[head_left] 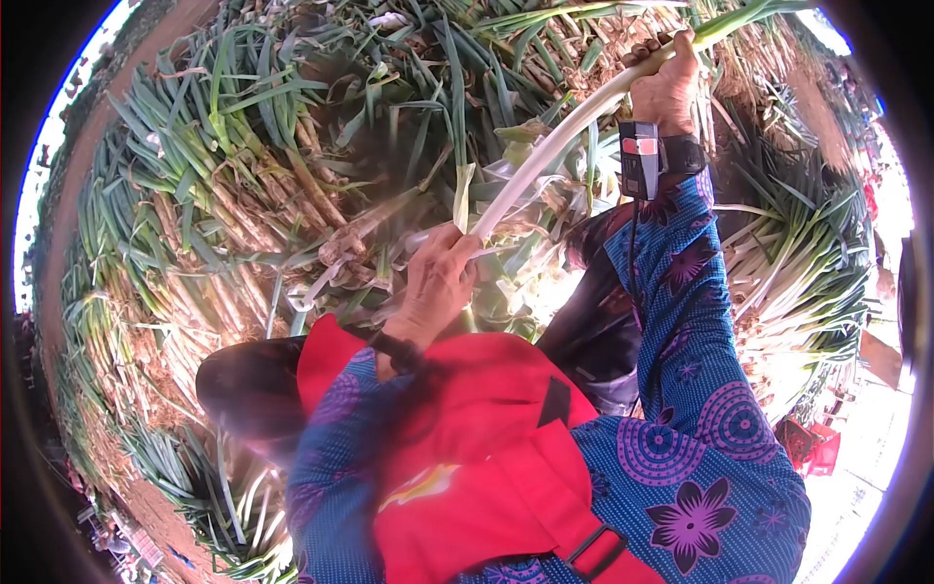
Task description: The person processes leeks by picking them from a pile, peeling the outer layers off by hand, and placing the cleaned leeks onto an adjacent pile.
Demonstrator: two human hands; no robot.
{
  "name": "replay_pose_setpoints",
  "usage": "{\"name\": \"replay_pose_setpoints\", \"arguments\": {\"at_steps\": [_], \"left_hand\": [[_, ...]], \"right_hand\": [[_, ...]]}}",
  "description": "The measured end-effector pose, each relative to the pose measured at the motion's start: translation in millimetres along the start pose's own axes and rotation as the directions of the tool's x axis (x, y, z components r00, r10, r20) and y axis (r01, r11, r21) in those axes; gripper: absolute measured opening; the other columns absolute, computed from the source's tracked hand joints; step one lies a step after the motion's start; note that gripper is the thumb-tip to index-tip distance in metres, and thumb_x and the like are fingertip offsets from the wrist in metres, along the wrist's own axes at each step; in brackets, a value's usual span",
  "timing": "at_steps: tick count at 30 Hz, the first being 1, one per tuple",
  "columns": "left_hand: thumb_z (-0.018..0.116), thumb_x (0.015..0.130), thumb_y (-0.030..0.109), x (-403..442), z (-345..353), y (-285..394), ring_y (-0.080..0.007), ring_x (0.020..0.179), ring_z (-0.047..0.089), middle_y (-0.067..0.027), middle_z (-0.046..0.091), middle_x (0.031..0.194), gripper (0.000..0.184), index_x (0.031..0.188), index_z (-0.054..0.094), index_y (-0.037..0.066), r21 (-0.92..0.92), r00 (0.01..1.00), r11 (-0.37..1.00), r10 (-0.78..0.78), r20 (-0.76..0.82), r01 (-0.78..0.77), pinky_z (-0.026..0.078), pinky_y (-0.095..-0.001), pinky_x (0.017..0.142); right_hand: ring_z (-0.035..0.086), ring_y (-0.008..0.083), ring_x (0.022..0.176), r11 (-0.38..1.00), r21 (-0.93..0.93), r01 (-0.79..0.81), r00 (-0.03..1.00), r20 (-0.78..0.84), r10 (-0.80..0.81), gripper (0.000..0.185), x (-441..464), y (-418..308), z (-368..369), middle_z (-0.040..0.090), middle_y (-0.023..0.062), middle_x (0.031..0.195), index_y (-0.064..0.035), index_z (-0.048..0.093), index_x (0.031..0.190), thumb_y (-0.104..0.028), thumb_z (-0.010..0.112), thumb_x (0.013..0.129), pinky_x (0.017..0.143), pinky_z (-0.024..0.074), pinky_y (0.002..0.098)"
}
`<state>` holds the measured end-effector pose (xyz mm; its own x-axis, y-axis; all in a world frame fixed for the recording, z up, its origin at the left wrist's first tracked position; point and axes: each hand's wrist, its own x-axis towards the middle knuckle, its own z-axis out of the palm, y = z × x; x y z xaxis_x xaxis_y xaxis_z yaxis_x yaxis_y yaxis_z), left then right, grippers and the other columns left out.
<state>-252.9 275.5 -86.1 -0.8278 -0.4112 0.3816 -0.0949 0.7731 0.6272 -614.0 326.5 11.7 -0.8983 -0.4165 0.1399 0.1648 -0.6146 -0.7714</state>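
A long green onion (pixel 555 146) stretches slantwise between my two hands, its shank white and bare, its green top at the upper right. My right hand (pixel 669 86) is wrapped round it where the white turns green. At the lower end, my left hand (pixel 436 277) is closed round the white shank. A pale, loose leaf strip (pixel 464 200) sticks up beside the left fingers; whether they pinch it too, I cannot tell. Below the shank lies a heap of peeled leaves and skins (pixel 545 219).
Unpeeled green onions with dry, brownish stalks (pixel 224 209) are piled on the left. Clean white-stalked onions (pixel 778 263) lie in a pile on the right. My knees flank the peelings. A red crate (pixel 822 450) stands at the far right.
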Motion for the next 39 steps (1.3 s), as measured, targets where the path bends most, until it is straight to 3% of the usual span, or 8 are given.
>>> {"name": "replay_pose_setpoints", "arguments": {"at_steps": [9, 12, 15, 18, 23, 27, 30, 39], "left_hand": [[0.062, 0.081, 0.01, -47.3, -31.4, -58.5, -0.0391, 0.09, 0.06, -0.0156, 0.063, 0.091, 0.014, 0.093, 0.065, 0.004, 0.416, 0.793, 0.848, -0.487, 0.367, 0.328, 0.048, -0.0458, 0.077], [0.06, 0.087, 0.022, -85.1, -56.7, -91.5, -0.04, 0.093, 0.06, -0.0178, 0.064, 0.091, 0.022, 0.097, 0.066, 0.003, 0.346, 0.809, 0.907, -0.385, 0.445, 0.241, 0.048, -0.0472, 0.081], [0.062, 0.087, 0.023, -46.3, -78.2, -86.1, -0.0381, 0.1, 0.061, -0.0202, 0.065, 0.1, 0.025, 0.103, 0.067, 0.005, 0.28, 0.737, 0.76, -0.644, 0.206, 0.586, 0.048, -0.0427, 0.088], [0.065, 0.086, 0.021, -4.0, -88.2, -50.0, -0.0345, 0.104, 0.062, -0.0221, 0.064, 0.11, 0.032, 0.113, 0.065, 0.004, -0.255, 0.83, 0.791, -0.52, 0.199, 0.556, 0.047, -0.0387, 0.092], [0.064, 0.088, 0.021, 26.4, -60.9, -9.6, -0.0304, 0.105, 0.063, -0.021, 0.065, 0.111, 0.041, 0.122, 0.057, -0.002, -0.107, 0.967, 0.972, -0.192, 0.169, 0.211, 0.048, -0.038, 0.09], [0.06, 0.09, 0.018, 36.6, -46.1, 6.4, -0.0218, 0.076, 0.062, -0.0151, 0.065, 0.087, 0.03, 0.113, 0.06, -0.001, -0.385, 0.837, 0.745, -0.455, 0.303, 0.544, 0.049, -0.0341, 0.069], [0.058, 0.091, 0.014, 27.8, -54.6, 10.7, -0.0087, 0.07, 0.054, -0.0017, 0.059, 0.079, 0.027, 0.113, 0.06, 0.0, -0.39, 0.789, 0.686, -0.526, 0.318, 0.614, 0.045, -0.0255, 0.063], [0.065, 0.082, 0.002, -20.3, -132.1, 3.4, -0.0153, 0.076, 0.056, -0.0062, 0.057, 0.084, 0.021, 0.103, 0.061, -0.001, -0.006, 0.904, 0.927, -0.367, -0.218, 0.375, 0.045, -0.0263, 0.066]], "right_hand": [[0.048, 0.0197, 0.066, 0.997, 0.069, 0.045, 0.996, -0.085, -0.039, 0.037, -2.5, -12.1, 8.0, 0.046, 0.007, 0.073, -0.0062, 0.044, 0.091, -0.042, 0.053, 0.097, 0.062, 0.046, 0.0365], [0.048, 0.0212, 0.067, 0.993, 0.119, 0.004, 0.997, -0.074, 0.005, 0.041, 2.3, -13.6, 4.5, 0.046, 0.008, 0.074, -0.0041, 0.043, 0.089, -0.043, 0.051, 0.097, 0.064, 0.0453, 0.036], [0.047, 0.0214, 0.068, 0.988, 0.155, -0.025, 0.998, -0.06, 0.035, 0.039, -3.3, -13.1, 7.6, 0.046, 0.0077, 0.074, -0.0037, 0.044, 0.089, -0.041, 0.049, 0.098, 0.065, 0.0451, 0.036], [0.048, 0.0219, 0.068, 0.971, 0.227, -0.078, 0.997, -0.011, 0.082, 0.033, 0.5, -4.4, 8.1, 0.048, 0.0074, 0.075, -0.0029, 0.045, 0.091, -0.035, 0.05, 0.097, 0.068, 0.0461, 0.036], [0.051, 0.0184, 0.07, 0.933, 0.352, -0.08, 0.997, 0.044, 0.069, 0.033, -10.0, 10.8, 21.4, 0.052, 0.0044, 0.077, -0.0096, 0.054, 0.094, -0.043, 0.05, 0.094, 0.066, 0.046, 0.0355], [0.052, 0.022, 0.071, 0.811, 0.52, -0.266, 0.962, 0.2, 0.187, 0.043, -30.4, 18.7, 44.5, 0.052, 0.0051, 0.076, -0.007, 0.056, 0.094, -0.049, 0.048, 0.092, 0.07, 0.0465, 0.0384], [0.054, 0.0261, 0.075, 0.839, 0.443, -0.316, 0.944, 0.235, 0.232, 0.047, -36.4, 21.5, 59.1, 0.053, 0.0084, 0.077, -0.0033, 0.053, 0.101, -0.049, 0.047, 0.093, 0.074, 0.0464, 0.0401], [0.061, 0.0342, 0.1, 0.811, 0.095, -0.578, 0.754, 0.442, 0.486, 0.045, -74.9, 36.8, 84.7, 0.061, 0.0176, 0.101, 0.0016, 0.048, 0.123, -0.035, 0.053, 0.096, 0.093, 0.0479, 0.0476]]}}
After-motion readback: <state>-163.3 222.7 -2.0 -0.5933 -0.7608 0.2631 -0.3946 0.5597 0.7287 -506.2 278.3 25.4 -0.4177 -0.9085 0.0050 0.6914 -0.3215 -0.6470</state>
